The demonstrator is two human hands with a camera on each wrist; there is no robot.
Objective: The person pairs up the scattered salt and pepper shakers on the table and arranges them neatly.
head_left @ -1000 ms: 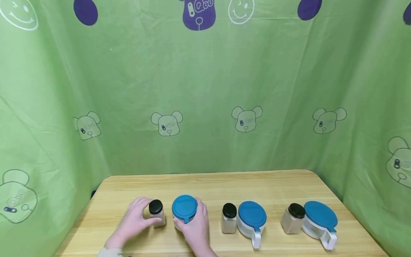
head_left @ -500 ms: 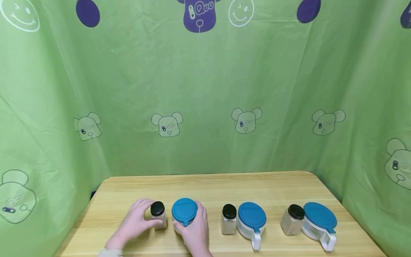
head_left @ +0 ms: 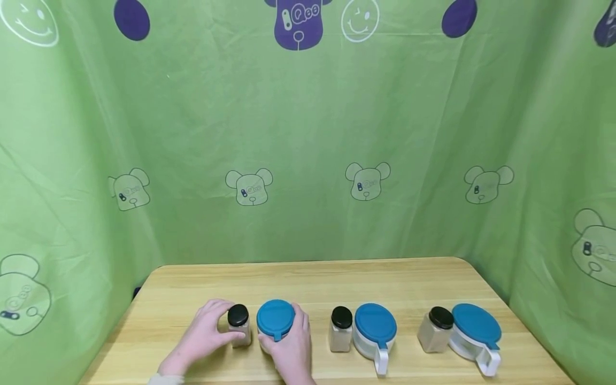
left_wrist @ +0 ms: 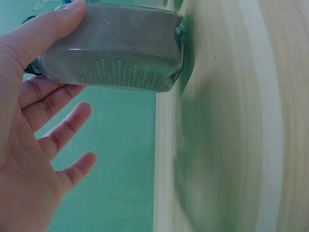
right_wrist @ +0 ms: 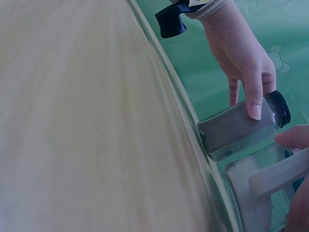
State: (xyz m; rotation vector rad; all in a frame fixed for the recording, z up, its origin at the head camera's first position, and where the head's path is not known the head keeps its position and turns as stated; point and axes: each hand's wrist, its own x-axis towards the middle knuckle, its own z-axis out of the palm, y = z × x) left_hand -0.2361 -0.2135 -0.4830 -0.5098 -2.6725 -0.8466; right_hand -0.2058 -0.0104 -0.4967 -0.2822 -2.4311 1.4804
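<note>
My left hand [head_left: 204, 332] pinches a small glass spice jar [head_left: 239, 326] with a black lid between thumb and fingers. Grey-brown powder fills this jar, which stands upright on the table; in the left wrist view the jar [left_wrist: 116, 48] shows small print on its side. Just right of it is a round seasoning jar with a blue lid [head_left: 275, 318]. My right hand [head_left: 292, 345] grips that jar from its right and near side. In the right wrist view, its white handle [right_wrist: 277, 176] and white contents show. A narrow gap separates the two jars.
Farther right on the wooden table [head_left: 308, 278] stand a black-lidded spice jar [head_left: 340, 331] beside a blue-lidded jar [head_left: 375, 326], then another such pair, a spice jar [head_left: 434, 331] and a blue-lidded jar [head_left: 475, 326]. A green curtain [head_left: 308, 224] hangs around the table.
My left hand has shifted the spice jar slightly right, closer to the blue-lidded jar. My right hand keeps its grip. The head view has tilted a little.
</note>
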